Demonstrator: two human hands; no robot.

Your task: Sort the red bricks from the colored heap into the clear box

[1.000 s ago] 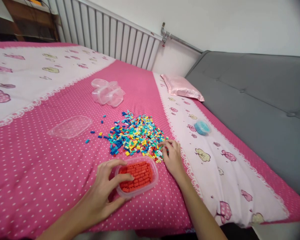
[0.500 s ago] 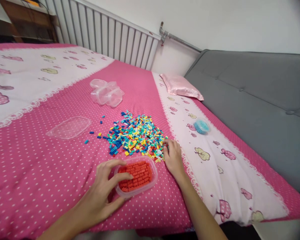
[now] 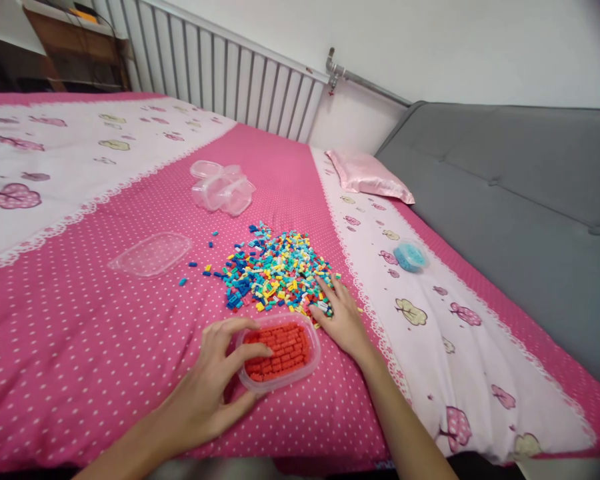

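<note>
A clear plastic container (image 3: 314, 363) full of rows of red toy bricks (image 3: 279, 350) sits on the bed near me. My left hand (image 3: 225, 373) grips its left side, thumb outside at the near edge and a finger reaching in over the bricks. Just beyond the container lies a loose heap of small toy bricks (image 3: 275, 270) in blue, yellow, teal, white and red. At the heap's right edge rests my right hand (image 3: 344, 320), palm down with the fingers apart, touching the bricks. What lies under its fingertips is partly hidden.
A flat clear lid (image 3: 153, 255) lies left of the heap, with a few stray bricks between. Farther back are stacked clear containers (image 3: 223, 189). To the right stands a tub of light-blue pieces (image 3: 409, 256). A pink pillow (image 3: 367, 175) leans near the grey headboard (image 3: 505, 200).
My right hand has shifted onto the heap's near right edge, its fingers spreading from a more curled pose. The left hand keeps its hold on the container. The view has moved slightly.
</note>
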